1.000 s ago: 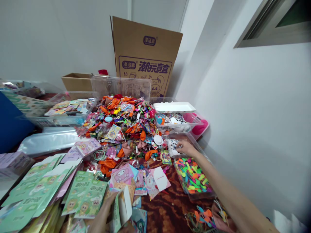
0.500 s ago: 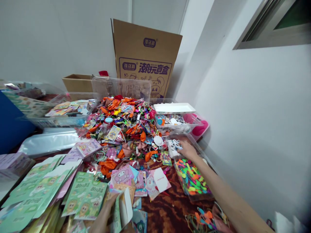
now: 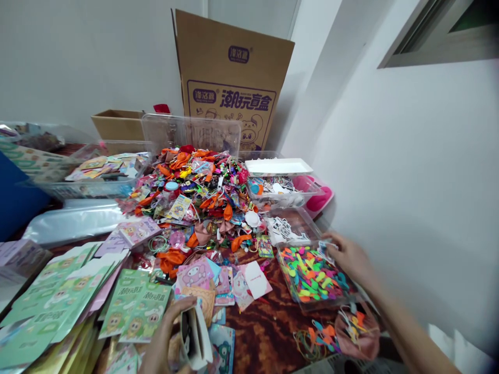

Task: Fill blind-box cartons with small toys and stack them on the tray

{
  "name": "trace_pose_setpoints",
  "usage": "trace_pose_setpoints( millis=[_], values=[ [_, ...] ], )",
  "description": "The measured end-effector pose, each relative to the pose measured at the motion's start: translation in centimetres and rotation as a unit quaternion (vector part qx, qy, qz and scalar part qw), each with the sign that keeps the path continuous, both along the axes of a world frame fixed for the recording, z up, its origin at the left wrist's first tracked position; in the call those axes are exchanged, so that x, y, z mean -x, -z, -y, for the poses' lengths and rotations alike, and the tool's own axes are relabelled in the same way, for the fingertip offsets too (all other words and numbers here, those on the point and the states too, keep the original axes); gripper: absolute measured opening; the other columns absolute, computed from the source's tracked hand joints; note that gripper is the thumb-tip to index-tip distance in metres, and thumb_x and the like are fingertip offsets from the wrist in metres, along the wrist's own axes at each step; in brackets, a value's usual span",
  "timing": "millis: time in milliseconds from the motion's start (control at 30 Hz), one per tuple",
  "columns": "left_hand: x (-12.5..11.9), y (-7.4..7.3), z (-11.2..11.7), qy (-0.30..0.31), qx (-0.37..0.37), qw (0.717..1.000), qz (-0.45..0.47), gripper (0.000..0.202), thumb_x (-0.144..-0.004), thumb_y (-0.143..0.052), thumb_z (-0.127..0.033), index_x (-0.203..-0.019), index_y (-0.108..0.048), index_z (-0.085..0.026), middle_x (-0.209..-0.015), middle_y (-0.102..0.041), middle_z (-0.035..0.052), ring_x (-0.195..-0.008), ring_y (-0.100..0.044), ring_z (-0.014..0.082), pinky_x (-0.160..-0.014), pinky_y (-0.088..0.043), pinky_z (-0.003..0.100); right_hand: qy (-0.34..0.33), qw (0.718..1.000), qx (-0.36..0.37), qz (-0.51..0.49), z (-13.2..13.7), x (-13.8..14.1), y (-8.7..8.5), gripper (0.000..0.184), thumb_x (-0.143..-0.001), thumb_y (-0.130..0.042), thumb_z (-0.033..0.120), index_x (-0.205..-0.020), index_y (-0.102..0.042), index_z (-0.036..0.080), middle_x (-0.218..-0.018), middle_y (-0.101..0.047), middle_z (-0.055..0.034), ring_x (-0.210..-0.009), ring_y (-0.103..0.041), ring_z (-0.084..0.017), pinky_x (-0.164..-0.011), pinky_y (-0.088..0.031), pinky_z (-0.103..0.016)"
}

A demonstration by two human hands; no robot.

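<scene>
At the lower middle, my left hand [image 3: 169, 332] is wrapped round a small open paper box [image 3: 198, 337], its opening facing up and to the right. Something dark shows inside it, too blurred to name. My right hand [image 3: 346, 257] is at the right edge of a clear tray [image 3: 286, 291] of neon plastic pieces [image 3: 312, 275]. Its fingers pinch a small whitish piece [image 3: 323, 250] that looks like a sticker. Just behind lies another clear tray with white-edged stickers [image 3: 283, 228].
A heap of small toys and balloons [image 3: 202, 192] fills the middle. Green flat boxes [image 3: 50, 296] lie at left, picture cards [image 3: 195, 275] in front of the heap. A large carton [image 3: 234, 72] stands behind. Rubber bands [image 3: 306, 345] and a pink balloon [image 3: 356, 332] lie lower right.
My right hand has come away from the stickers, moving right and toward me, with a small piece in its fingers. My left hand has turned the box so its opening shows more.
</scene>
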State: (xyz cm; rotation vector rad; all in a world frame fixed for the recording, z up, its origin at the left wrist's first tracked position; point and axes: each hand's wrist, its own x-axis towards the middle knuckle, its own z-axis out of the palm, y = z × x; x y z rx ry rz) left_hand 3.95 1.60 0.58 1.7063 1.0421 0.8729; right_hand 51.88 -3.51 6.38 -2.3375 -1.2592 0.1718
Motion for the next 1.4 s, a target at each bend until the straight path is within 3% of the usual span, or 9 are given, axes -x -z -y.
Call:
trace_pose_setpoints(
  millis=[133,333,500,633,767,900,1167,1300,1400],
  values=[
    [-1.4,-0.9,0.4,0.008,-0.003,1.000,0.023,0.052,-0.078,-0.074,-0.029,-0.127,-0.056,-0.024,-0.136,-0.061,0.0110,-0.126,-0.061,0.0303,-0.099,-0.055,0.034,-0.049,0.997,0.047,0.022,2.4,2.2,1.8,0.011,-0.076,-0.057,0.024,-0.067,-0.063,0.026,-0.080,-0.068,-0.0047,-0.074,-0.062,-0.022,-0.066,-0.042,-0.030],
    [-1.7,-0.8,0.5,0.038,0.003,0.999,-0.029,0.058,-0.078,-0.073,-0.028,-0.133,-0.054,-0.026,-0.137,-0.061,0.0087,-0.129,-0.057,0.0299,-0.105,-0.051,0.038,-0.077,0.995,0.067,-0.003,2.2,3.8,4.1,0.012,-0.068,-0.064,0.025,-0.057,-0.059,0.025,-0.079,-0.064,-0.0065,-0.078,-0.061,-0.025,-0.072,-0.045,-0.033],
    [-1.3,-0.2,0.6,0.018,0.018,0.999,-0.045,0.058,-0.079,-0.070,-0.030,-0.134,-0.054,-0.025,-0.136,-0.062,0.0078,-0.124,-0.061,0.0300,-0.102,-0.053,0.040,-0.042,0.997,0.006,-0.060,2.1,2.9,2.9,0.023,-0.070,-0.061,0.041,-0.054,-0.062,0.025,-0.072,-0.066,-0.0061,-0.072,-0.062,-0.025,-0.071,-0.048,-0.035],
    [-1.1,0.5,0.7,0.002,0.033,0.998,-0.058,0.062,-0.079,-0.072,-0.034,-0.136,-0.052,-0.024,-0.137,-0.062,0.0084,-0.123,-0.061,0.0312,-0.103,-0.053,0.043,0.005,0.990,-0.036,-0.136,2.6,2.9,1.9,0.034,-0.069,-0.064,0.056,-0.064,-0.071,0.023,-0.067,-0.070,-0.0044,-0.067,-0.065,-0.024,-0.060,-0.049,-0.031],
    [-0.8,1.3,0.6,0.020,0.037,0.996,-0.075,0.066,-0.077,-0.075,-0.033,-0.137,-0.051,-0.025,-0.142,-0.059,0.0093,-0.127,-0.059,0.0328,-0.105,-0.051,0.045,0.055,0.974,-0.063,-0.211,2.9,2.9,1.8,0.042,-0.068,-0.065,0.060,-0.076,-0.074,0.021,-0.068,-0.074,-0.0046,-0.058,-0.066,-0.022,-0.051,-0.050,-0.030],
    [-0.9,1.8,0.5,0.029,0.041,0.996,-0.070,0.067,-0.077,-0.075,-0.030,-0.139,-0.050,-0.024,-0.140,-0.060,0.0111,-0.118,-0.065,0.0322,-0.100,-0.055,0.044,0.089,0.968,-0.084,-0.221,2.8,2.0,1.9,0.038,-0.056,-0.073,0.058,-0.065,-0.073,0.020,-0.062,-0.072,-0.0039,-0.057,-0.064,-0.021,-0.048,-0.047,-0.028],
    [-0.9,2.4,0.7,0.039,0.023,0.997,-0.070,0.066,-0.076,-0.076,-0.028,-0.137,-0.053,-0.023,-0.140,-0.061,0.0116,-0.125,-0.061,0.0326,-0.100,-0.055,0.041,0.120,0.961,-0.089,-0.231,2.5,1.3,1.7,0.036,-0.051,-0.072,0.053,-0.064,-0.073,0.020,-0.056,-0.068,-0.0029,-0.049,-0.058,-0.018,-0.047,-0.045,-0.028],
    [-1.0,2.0,0.7,0.053,0.028,0.995,-0.078,0.068,-0.078,-0.073,-0.026,-0.142,-0.051,-0.026,-0.145,-0.058,0.0103,-0.133,-0.055,0.0334,-0.104,-0.052,0.044,0.126,0.963,-0.082,-0.222,2.0,1.9,1.5,0.037,-0.054,-0.068,0.057,-0.065,-0.071,0.021,-0.056,-0.068,-0.0036,-0.049,-0.060,-0.020,-0.049,-0.046,-0.031],
    [-1.4,1.3,0.7,0.054,0.022,0.994,-0.090,0.071,-0.075,-0.073,-0.021,-0.142,-0.051,-0.027,-0.145,-0.057,0.0103,-0.135,-0.052,0.0346,-0.108,-0.047,0.049,0.139,0.972,-0.065,-0.180,1.6,2.3,0.7,0.027,-0.052,-0.069,0.049,-0.056,-0.069,0.023,-0.051,-0.065,-0.0036,-0.049,-0.057,-0.021,-0.046,-0.040,-0.030]
  ],
)
